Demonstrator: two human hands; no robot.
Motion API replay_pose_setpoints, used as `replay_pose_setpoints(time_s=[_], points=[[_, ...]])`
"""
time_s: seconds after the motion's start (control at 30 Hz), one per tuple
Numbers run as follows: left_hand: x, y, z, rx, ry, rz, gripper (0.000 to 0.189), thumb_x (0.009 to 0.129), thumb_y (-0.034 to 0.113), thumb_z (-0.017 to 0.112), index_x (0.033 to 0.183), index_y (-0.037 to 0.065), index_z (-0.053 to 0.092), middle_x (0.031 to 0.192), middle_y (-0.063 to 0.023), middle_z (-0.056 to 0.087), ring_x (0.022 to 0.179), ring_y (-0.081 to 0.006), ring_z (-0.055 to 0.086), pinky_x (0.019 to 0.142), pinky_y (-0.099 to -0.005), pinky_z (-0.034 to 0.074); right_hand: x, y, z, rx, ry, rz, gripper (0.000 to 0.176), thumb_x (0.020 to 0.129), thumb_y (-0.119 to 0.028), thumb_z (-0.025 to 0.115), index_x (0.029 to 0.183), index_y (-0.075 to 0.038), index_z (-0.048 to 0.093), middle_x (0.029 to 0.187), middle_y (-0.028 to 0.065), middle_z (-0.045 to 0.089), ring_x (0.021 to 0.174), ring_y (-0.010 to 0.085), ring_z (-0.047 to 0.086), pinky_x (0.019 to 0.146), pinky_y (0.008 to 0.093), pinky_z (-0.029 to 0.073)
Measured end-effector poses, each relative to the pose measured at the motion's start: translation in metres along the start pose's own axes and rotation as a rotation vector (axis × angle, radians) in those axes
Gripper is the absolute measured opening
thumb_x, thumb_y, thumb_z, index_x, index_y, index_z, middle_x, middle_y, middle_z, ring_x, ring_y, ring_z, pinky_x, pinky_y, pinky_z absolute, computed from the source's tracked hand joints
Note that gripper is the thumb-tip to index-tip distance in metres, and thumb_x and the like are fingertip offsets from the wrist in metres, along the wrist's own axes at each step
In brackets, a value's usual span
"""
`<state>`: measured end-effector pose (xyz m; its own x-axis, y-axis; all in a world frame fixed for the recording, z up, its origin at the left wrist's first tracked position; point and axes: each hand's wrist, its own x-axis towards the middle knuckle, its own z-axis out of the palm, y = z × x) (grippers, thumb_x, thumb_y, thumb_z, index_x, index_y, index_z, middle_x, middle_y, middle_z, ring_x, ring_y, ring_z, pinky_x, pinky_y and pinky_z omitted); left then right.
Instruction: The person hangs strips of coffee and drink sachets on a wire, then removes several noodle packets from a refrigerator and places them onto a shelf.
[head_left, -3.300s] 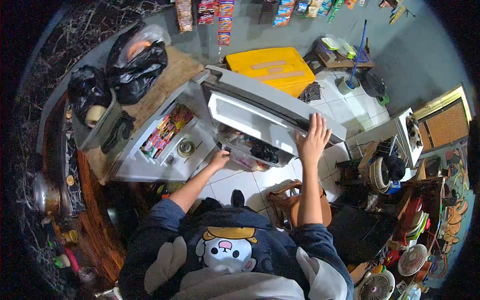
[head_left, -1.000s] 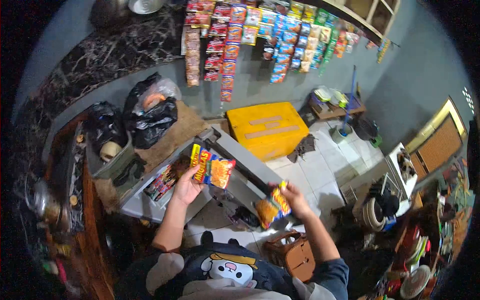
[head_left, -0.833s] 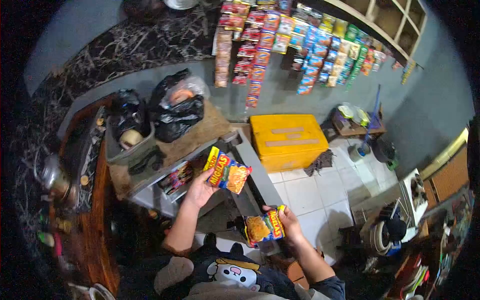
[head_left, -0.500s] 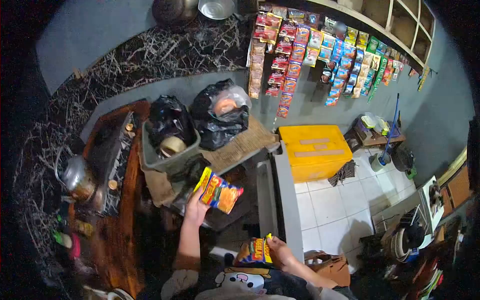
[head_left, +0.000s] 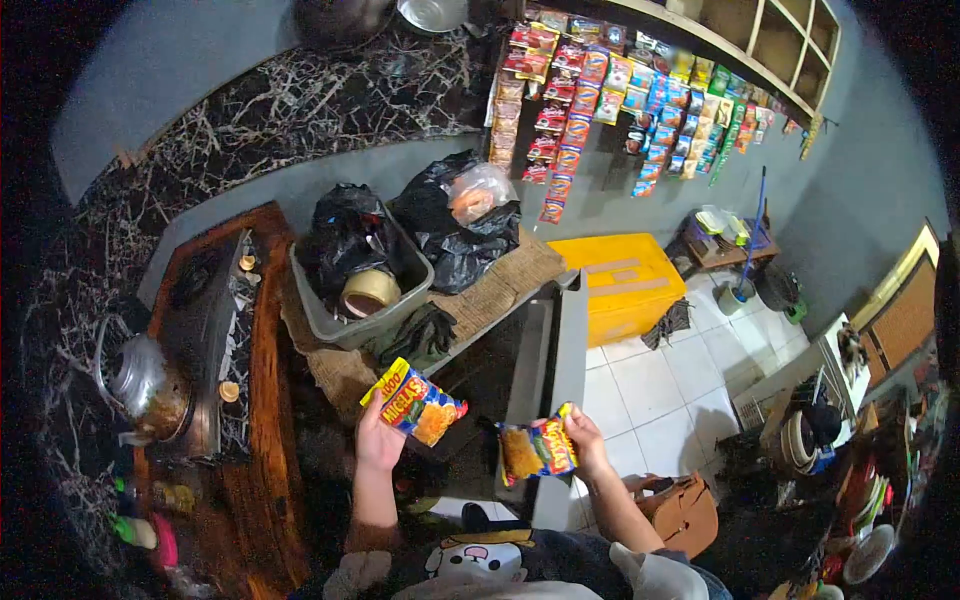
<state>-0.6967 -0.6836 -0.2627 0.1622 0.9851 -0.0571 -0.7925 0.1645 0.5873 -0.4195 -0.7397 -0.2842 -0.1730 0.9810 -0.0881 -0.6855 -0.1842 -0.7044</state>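
Observation:
My left hand (head_left: 379, 436) grips a yellow and blue snack packet (head_left: 417, 402) by its yellow top edge, with a picture of orange food facing up. A second, similar packet (head_left: 538, 449) is pinched at its right edge by my right hand (head_left: 588, 440). The two packets are apart, side by side in front of my body. Just beyond the left packet lies a black bundle (head_left: 428, 333) on brown woven matting (head_left: 508, 272).
A grey bin (head_left: 410, 290) with a black bag and tape roll stands ahead. A yellow box (head_left: 620, 285) sits on the tiled floor (head_left: 645, 384). Sachet strips (head_left: 575, 130) hang on the wall. A kettle (head_left: 148, 385) is left; a brown bag (head_left: 683, 515) is right.
My right hand has risen and moved slightly right with its packet, which now shows more fully. My left hand and its packet are slightly lower and further left. The camera view has shifted.

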Motion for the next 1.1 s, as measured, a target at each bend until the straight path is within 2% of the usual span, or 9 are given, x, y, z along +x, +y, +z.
replay_pose_setpoints(time_s=[0.13,0.23,0.33,0.43,0.57,0.8,0.93,1.0,1.1], points=[[0.002,-0.001,0.002,0.028,-0.022,0.010,0.037,0.086,0.027,0.042,0.113,0.001,0.045,0.111,-0.0100,0.052,0.102,-0.0212,0.049,0.090,-0.0367,0.035,0.005,-0.003,0.028,-0.073,-0.190,0.067,0.017,0.087,-0.021,0.041,0.092,-0.005,0.040,0.107,0.0183,0.051,0.095,0.0207,0.052,0.083,0.0320,0.041],[0.002,-0.003,0.014,0.078,-0.016,0.058,0.032,0.086,0.022,0.044,0.109,0.000,0.047,0.106,-0.0107,0.054,0.096,-0.0206,0.053,0.085,-0.0355,0.040,0.000,-0.033,0.043,-0.565,-0.275,-0.088,0.015,0.086,-0.019,0.046,0.085,-0.004,0.044,0.107,0.0103,0.048,0.093,0.0121,0.045,0.080,0.0277,0.037],[-0.002,-0.006,0.040,0.146,-0.027,0.114,0.029,0.086,0.018,0.045,0.106,-0.002,0.048,0.102,-0.0116,0.055,0.091,-0.0194,0.055,0.080,-0.0336,0.043,-0.013,-0.063,0.057,-1.254,-0.182,-0.478,0.010,0.077,-0.010,0.056,0.078,-0.003,0.048,0.097,0.0109,0.050,0.086,0.0190,0.050,0.072,0.0293,0.041],[0.004,-0.027,0.070,0.265,-0.117,0.119,0.030,0.087,0.017,0.042,0.106,-0.005,0.047,0.103,-0.0127,0.054,0.093,-0.0191,0.054,0.084,-0.0325,0.040,-0.028,-0.082,0.052,-1.421,-0.060,-0.539,0.014,0.071,-0.008,0.062,0.073,-0.001,0.050,0.087,0.0106,0.052,0.080,0.0236,0.052,0.068,0.0297,0.042],[0.030,-0.090,0.109,0.323,-0.244,-0.042,0.031,0.087,0.017,0.041,0.108,-0.006,0.046,0.105,-0.0132,0.054,0.095,-0.0199,0.053,0.086,-0.0327,0.039,-0.035,-0.120,0.025,-1.422,-0.060,-0.617,0.015,0.068,-0.006,0.064,0.074,-0.001,0.051,0.069,0.0091,0.054,0.064,0.0244,0.055,0.057,0.0299,0.043],[0.071,-0.186,0.209,0.553,-0.652,-0.244,0.037,0.089,0.023,0.036,0.111,-0.006,0.045,0.109,-0.0146,0.052,0.102,-0.0201,0.050,0.089,-0.0322,0.037,-0.035,-0.207,-0.046,-1.386,-0.084,-0.783,0.014,0.066,-0.012,0.066,0.072,-0.004,0.056,0.068,0.0089,0.054,0.062,0.0256,0.055,0.054,0.0315,0.044],[0.101,-0.248,0.253,0.626,-0.725,-0.297,0.034,0.089,0.021,0.036,0.111,-0.004,0.045,0.105,-0.0089,0.053,0.097,-0.0145,0.050,0.086,-0.0284,0.038,-0.021,-0.259,-0.095,-1.463,-0.139,-0.846,0.014,0.067,-0.017,0.064,0.074,-0.007,0.058,0.069,0.0072,0.055,0.063,0.0255,0.055,0.054,0.0330,0.044],[0.120,-0.272,0.271,0.466,-0.767,-0.332,0.031,0.088,0.017,0.036,0.113,-0.001,0.042,0.107,-0.0071,0.051,0.098,-0.0139,0.050,0.087,-0.0286,0.038,-0.008,-0.286,-0.116,-1.555,-0.099,-0.846,0.014,0.067,-0.019,0.064,0.075,-0.008,0.059,0.071,0.0075,0.056,0.063,0.0257,0.056,0.054,0.0329,0.044],[0.150,-0.281,0.301,0.306,-0.612,-0.481,0.032,0.088,0.020,0.035,0.115,0.003,0.039,0.109,-0.0087,0.049,0.101,-0.0174,0.048,0.090,-0.0336,0.037,0.023,-0.327,-0.128,-1.522,-0.120,-0.924,0.014,0.068,-0.020,0.063,0.075,-0.009,0.060,0.071,0.0074,0.056,0.064,0.0259,0.056,0.054,0.0330,0.045]])
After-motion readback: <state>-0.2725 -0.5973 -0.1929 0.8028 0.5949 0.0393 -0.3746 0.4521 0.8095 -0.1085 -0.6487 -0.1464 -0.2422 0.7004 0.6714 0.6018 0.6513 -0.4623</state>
